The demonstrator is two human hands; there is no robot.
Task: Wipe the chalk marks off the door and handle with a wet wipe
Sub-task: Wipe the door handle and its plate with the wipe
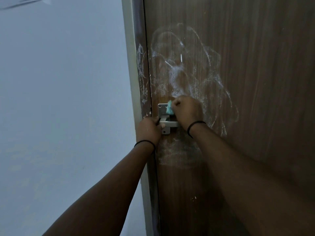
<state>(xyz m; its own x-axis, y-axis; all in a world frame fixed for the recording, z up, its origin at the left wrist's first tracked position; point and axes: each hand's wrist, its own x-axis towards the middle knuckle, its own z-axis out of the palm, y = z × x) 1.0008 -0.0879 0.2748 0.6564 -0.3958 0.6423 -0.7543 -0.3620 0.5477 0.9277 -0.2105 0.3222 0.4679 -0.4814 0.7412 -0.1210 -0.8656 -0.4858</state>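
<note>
Scrubbing the handle (pixel 168 123) plate with the wipe (pixel 169 109) clenched in my right hand (pixel 188 113), left hand (pixel 150 129) gripping the lever; door (pixel 255 82) chalk (pixel 180 72) comes next, needing broad strokes.

Bare door (pixel 255 65) right of handle (pixel 168 123)

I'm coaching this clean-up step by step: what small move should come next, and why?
Probably rub the wipe across the handle plate: the right hand already presses it there, and the left hand steadies the lever. The door's chalk can follow.
</note>
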